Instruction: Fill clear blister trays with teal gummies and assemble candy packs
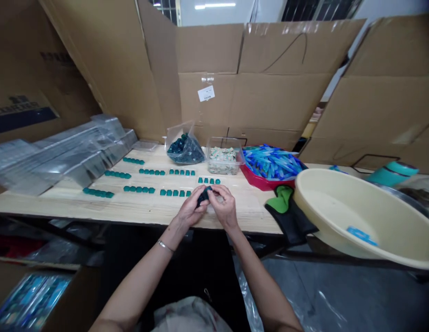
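Note:
My left hand [190, 207] is closed around a small dark teal piece [203, 196], at the front edge of the wooden table [138, 210]. The fingertips of my right hand [224, 206] pinch at the same piece from the right. Fingers cover part of it, so I cannot tell its full shape. Beyond my hands lie short rows of small teal-green pieces [175, 193], with another row [209, 180] just behind my fingers. Farther back stands an open clear bag [185, 150] with many dark teal pieces in it.
A clear tub [224, 161] of pale pieces stands beside a red tray [257, 182] heaped with blue pointed sticks. At right are black-and-green gloves [286, 210] and a large cream basin [325, 203]. Clear plastic boxes [79, 150] are stacked at left; cardboard [269, 101] walls the back.

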A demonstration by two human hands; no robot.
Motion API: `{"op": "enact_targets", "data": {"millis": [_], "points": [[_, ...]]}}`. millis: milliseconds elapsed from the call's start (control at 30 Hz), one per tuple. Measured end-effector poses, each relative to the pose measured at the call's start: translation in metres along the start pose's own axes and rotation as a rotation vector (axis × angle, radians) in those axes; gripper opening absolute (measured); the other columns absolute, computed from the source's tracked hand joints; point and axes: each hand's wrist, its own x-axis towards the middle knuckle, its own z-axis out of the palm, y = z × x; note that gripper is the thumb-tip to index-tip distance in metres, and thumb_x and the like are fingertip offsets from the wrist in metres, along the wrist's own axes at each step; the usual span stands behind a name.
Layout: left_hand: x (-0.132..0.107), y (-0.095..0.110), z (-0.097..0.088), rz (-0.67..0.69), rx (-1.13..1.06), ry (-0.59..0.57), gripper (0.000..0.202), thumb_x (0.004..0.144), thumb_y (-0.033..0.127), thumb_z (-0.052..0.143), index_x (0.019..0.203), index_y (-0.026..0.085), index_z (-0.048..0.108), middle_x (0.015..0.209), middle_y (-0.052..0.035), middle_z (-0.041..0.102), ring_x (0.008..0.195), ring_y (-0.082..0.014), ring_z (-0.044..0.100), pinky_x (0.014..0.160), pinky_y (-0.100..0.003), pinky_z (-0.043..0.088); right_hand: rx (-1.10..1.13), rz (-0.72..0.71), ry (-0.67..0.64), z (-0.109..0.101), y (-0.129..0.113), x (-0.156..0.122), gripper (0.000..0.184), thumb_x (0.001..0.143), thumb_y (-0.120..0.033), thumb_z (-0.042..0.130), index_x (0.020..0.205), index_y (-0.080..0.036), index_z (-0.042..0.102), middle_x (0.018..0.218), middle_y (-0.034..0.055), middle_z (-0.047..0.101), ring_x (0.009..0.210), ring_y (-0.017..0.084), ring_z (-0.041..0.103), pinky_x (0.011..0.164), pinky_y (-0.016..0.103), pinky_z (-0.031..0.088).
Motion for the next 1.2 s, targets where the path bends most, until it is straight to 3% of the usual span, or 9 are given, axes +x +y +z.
{"op": "enact_targets", "data": {"millis": [167,300,467,567,667,800,1033,1200], "points": [[-0.006,0.002,0.0,-0.047,-0.1,-0.025,0.019,0.076,0.021,0.062,0.091,0.016,0.05,0.077,-0.0002,0.053,0.041,0.0022,0.034,0.029,-0.007,0.016,0.429,0.296,0.0,-0.005,-0.001,0.004,0.029,0.071,-0.031,0.066,0.096,-0.018,0.062,0.087,0.0043,0.067,0.073,0.016,0.063,0.077,0.034,0.052],[-0.022,0.008,-0.007,-0.042,-0.06,-0.022,0.018,0.077,0.024,0.061,0.088,0.015,0.05,0.078,-0.0011,0.052,0.042,0.002,0.033,0.028,-0.007,0.014,0.548,0.369,-0.074,-0.029,0.007,0.01,0.035,0.07,-0.032,0.068,0.102,-0.018,0.063,0.091,0.0051,0.068,0.077,0.015,0.064,0.081,0.034,0.051],[-0.042,0.013,-0.02,-0.072,-0.019,0.024,0.019,0.076,0.023,0.062,0.087,0.018,0.048,0.08,-0.001,0.053,0.042,0.0012,0.034,0.028,-0.007,0.012,0.211,0.256,-0.024,-0.069,0.039,0.036,0.035,0.068,-0.033,0.07,0.099,-0.018,0.065,0.09,0.0059,0.069,0.081,0.017,0.064,0.081,0.036,0.05],[-0.047,0.012,-0.021,-0.092,-0.012,0.027,0.02,0.076,0.023,0.062,0.088,0.019,0.047,0.081,-0.0013,0.054,0.043,0.0011,0.034,0.029,-0.007,0.013,-0.103,0.103,-0.095,-0.079,0.063,0.06,0.021,0.069,-0.03,0.067,0.085,-0.017,0.068,0.086,0.0071,0.069,0.081,0.02,0.064,0.079,0.036,0.049],[-0.049,0.012,-0.019,-0.116,-0.009,0.033,0.021,0.077,0.024,0.062,0.089,0.02,0.046,0.084,-0.0022,0.055,0.042,0.0014,0.033,0.03,-0.007,0.013,-0.344,-0.057,-0.227,-0.075,0.08,0.079,0.009,0.072,-0.023,0.062,0.075,-0.017,0.069,0.081,0.007,0.069,0.078,0.021,0.063,0.077,0.035,0.048],[-0.05,0.016,-0.019,-0.136,-0.007,0.053,0.022,0.077,0.025,0.062,0.091,0.02,0.046,0.086,-0.0026,0.055,0.042,0.0018,0.032,0.03,-0.007,0.012,-0.472,-0.119,-0.322,-0.066,0.088,0.09,0.013,0.076,-0.017,0.056,0.079,-0.017,0.069,0.083,0.0078,0.068,0.079,0.02,0.062,0.073,0.032,0.047],[-0.05,0.02,-0.025,-0.144,-0.015,0.095,0.021,0.078,0.025,0.061,0.092,0.019,0.047,0.084,-0.0022,0.054,0.042,0.0016,0.03,0.031,-0.008,0.011,-0.691,-0.161,-0.463,-0.053,0.074,0.08,0.015,0.076,-0.027,0.062,0.085,-0.016,0.065,0.082,0.0072,0.065,0.076,0.018,0.058,0.069,0.027,0.044],[-0.05,0.019,-0.024,-0.158,-0.018,0.078,0.02,0.078,0.025,0.061,0.09,0.019,0.047,0.084,-0.0029,0.054,0.043,0.0013,0.03,0.031,-0.008,0.011,-0.861,-0.169,-0.473,-0.037,0.073,0.071,0.012,0.075,-0.018,0.059,0.085,-0.017,0.065,0.087,0.0089,0.065,0.085,0.02,0.057,0.074,0.028,0.043]]}}
